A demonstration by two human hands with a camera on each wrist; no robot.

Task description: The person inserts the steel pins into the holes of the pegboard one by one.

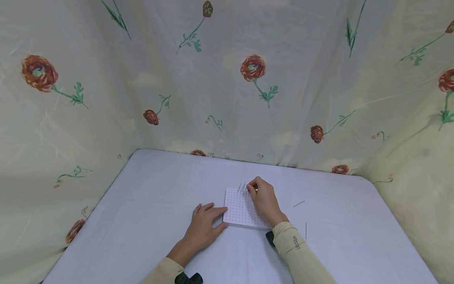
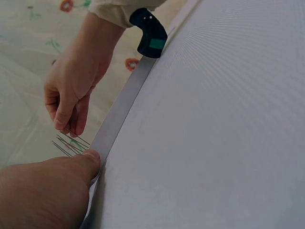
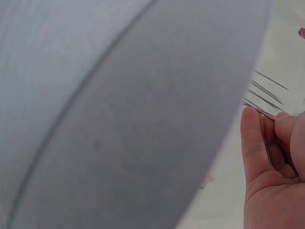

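A white pegboard dotted with rows of small holes lies on the table. Several thin metal pins stand upright, slightly leaning, along its far edge. My right hand is over the board's far part, thumb and fingertips pinching a thin pin at the end of that row. At the board's near left corner, my left hand touches the edge with straight index finger and thumb, its other fingers spread on the table. In the left wrist view, the left thumb rests against the board's side.
Two loose pins lie on the white table right of the board: one pin slanted, another pin beside the right sleeve. A flower-printed curtain surrounds the table's back and sides. Both wrists carry black devices.
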